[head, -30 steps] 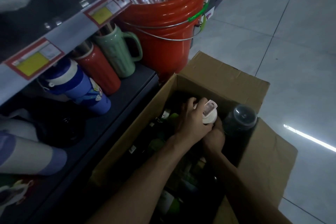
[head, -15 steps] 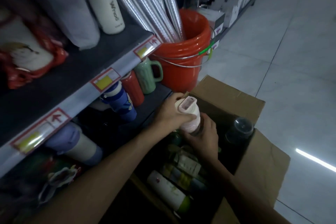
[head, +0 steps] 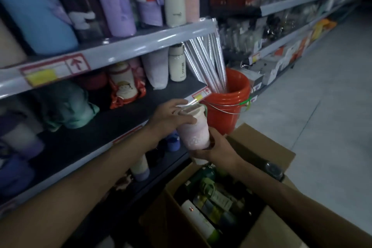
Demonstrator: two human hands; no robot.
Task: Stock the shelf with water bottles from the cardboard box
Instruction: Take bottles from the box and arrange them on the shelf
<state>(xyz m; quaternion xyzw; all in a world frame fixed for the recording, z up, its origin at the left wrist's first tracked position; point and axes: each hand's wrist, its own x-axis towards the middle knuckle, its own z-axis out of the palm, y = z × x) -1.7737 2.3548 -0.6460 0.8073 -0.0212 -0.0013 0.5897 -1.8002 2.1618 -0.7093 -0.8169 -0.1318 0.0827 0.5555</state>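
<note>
Dim aisle, dark shelf [head: 120, 119] alongside. Pink bottle [head: 194, 133] sits above the cardboard box [head: 261, 147]: left hand [head: 169, 119] clamps its lid, right hand [head: 219, 147] curls under the base, likely steadying it for shelving.

No wording legible: the price label [head: 54, 70] on the upper shelf [head: 141, 40] edge bears a red upward arrow, the lower label [head: 201, 94] likewise; vertical lettering on the white bottle [head: 177, 66] is too blurred to read.
</note>
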